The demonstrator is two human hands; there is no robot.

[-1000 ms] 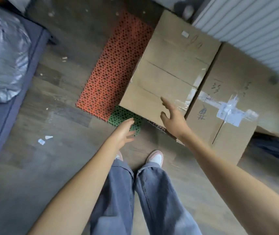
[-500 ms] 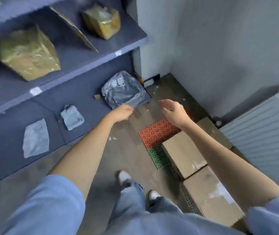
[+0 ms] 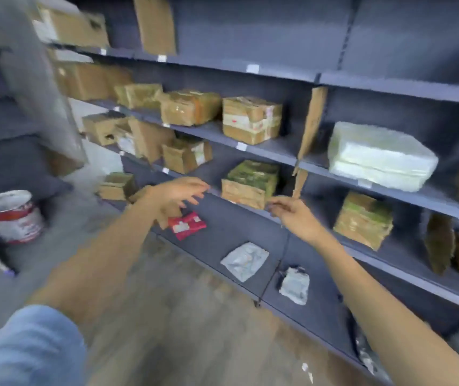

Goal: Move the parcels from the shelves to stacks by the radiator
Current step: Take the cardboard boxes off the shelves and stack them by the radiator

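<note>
Dark grey shelves (image 3: 264, 151) hold several taped cardboard parcels. A brown parcel with a greenish top (image 3: 249, 183) sits on a lower shelf straight ahead. My left hand (image 3: 176, 192) is stretched out to its left, fingers spread, holding nothing. My right hand (image 3: 292, 214) hovers just below the parcel's right corner with loosely bent fingers, also holding nothing. A red packet (image 3: 187, 225) and two grey plastic bags (image 3: 245, 260) (image 3: 295, 285) lie on the bottom shelf. The view is blurred.
A white wrapped parcel (image 3: 381, 156) and another taped box (image 3: 363, 220) sit to the right. A red and white bucket (image 3: 14, 215) stands on the floor at the left beside a grey pillar (image 3: 39, 87). Wooden floor (image 3: 181, 330) lies below me.
The view swung up from the cardboard boxes by the radiator to the shelves. Both hands, holding nothing throughout, now reach toward the greenish-topped parcel.
</note>
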